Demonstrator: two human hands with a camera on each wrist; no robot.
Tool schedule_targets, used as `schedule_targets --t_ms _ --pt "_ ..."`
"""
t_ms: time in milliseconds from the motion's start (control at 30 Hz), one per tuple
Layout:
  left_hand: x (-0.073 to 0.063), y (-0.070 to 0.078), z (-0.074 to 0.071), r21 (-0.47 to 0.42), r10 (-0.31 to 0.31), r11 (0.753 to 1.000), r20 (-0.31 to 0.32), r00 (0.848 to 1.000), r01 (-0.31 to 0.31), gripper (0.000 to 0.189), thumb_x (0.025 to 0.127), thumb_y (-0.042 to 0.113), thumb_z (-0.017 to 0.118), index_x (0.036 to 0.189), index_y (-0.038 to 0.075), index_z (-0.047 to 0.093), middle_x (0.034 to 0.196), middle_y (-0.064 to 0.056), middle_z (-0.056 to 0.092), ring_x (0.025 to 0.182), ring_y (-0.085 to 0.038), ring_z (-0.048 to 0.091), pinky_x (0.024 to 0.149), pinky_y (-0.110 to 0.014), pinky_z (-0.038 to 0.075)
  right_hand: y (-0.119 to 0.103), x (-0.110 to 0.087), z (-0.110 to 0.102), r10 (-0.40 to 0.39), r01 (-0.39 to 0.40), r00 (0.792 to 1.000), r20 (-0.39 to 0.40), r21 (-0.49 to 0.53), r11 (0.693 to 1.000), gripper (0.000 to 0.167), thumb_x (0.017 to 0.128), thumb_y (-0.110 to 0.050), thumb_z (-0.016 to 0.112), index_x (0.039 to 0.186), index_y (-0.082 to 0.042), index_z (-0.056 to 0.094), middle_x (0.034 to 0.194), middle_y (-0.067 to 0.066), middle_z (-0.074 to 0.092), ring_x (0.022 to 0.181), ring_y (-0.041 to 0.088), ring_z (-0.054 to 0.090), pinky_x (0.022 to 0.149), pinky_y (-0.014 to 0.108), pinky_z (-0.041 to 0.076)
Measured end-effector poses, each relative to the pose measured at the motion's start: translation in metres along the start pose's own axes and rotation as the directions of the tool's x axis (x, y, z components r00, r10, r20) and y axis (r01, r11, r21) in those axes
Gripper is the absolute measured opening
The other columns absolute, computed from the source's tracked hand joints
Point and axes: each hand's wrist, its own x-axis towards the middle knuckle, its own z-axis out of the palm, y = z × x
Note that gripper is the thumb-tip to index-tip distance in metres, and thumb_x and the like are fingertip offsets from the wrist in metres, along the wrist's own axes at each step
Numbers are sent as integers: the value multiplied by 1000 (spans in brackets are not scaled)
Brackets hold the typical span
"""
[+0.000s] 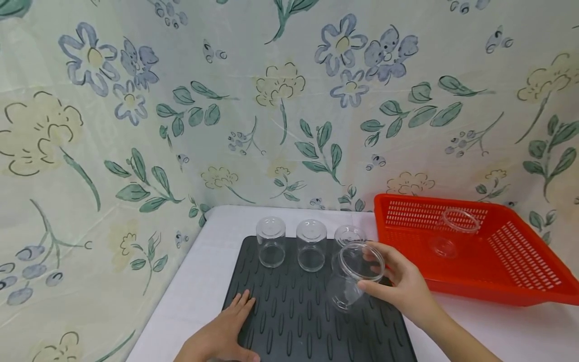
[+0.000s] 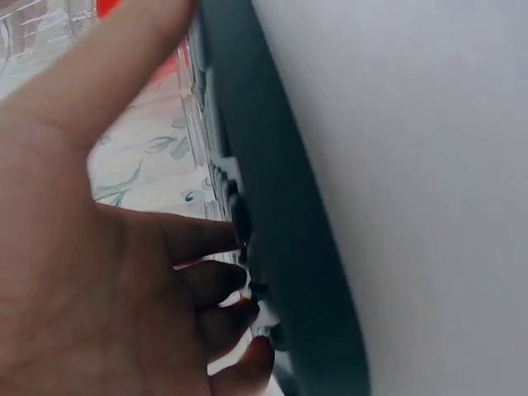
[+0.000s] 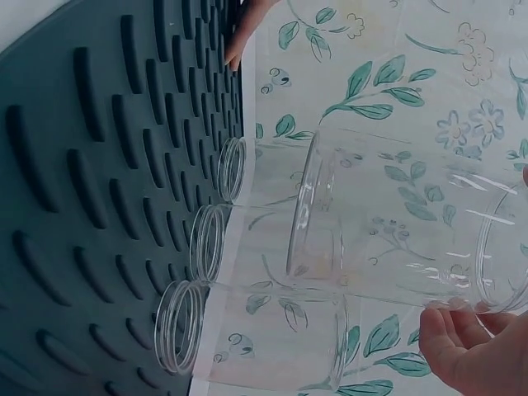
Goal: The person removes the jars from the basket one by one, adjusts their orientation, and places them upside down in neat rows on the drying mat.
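Well, left hand (image 1: 226,324): grip released, resting on the left edge of the dark ridged mat (image 1: 289,319).
Three glass jars (image 1: 311,245): mouth-down along the mat's far side, the rightmost partly behind the held jar (image 1: 346,291).
Held jar: tilted, rim up, above the mat.
Right hand (image 1: 402,281): grip clasping it near the rim.
Red basket (image 1: 475,289): on the white counter (image 1: 192,296), another jar (image 1: 452,234) inside.

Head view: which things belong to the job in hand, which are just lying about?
Job, apparently:
held glass, in the right hand
three glasses on the black mat
red basket
basket glass

Just surroundings:
floral cloth behind
white cloth underneath
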Motion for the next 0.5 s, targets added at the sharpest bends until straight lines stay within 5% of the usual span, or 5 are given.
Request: schedule_targets --t_ms 200,500 --pt "5 7 -7 -11 92 996 -45 995 -92 113 73 60 77 152 -2 26 159 -19 19 145 -40 14 106 -67 24 -1 1 4 -5 5 1000 3 -36 999 62 79 -9 81 135 -7 54 124 12 61 108 6 58 87 17 48" --pt "32 54 -27 -79 287 952 -99 953 -295 99 81 57 72 157 22 19 161 5 18 148 -22 12 109 -62 26 -2 3 9 -31 31 999 41 -11 999 62 79 -7 81 135 -5 53 124 14 62 109 8 58 88 18 48"
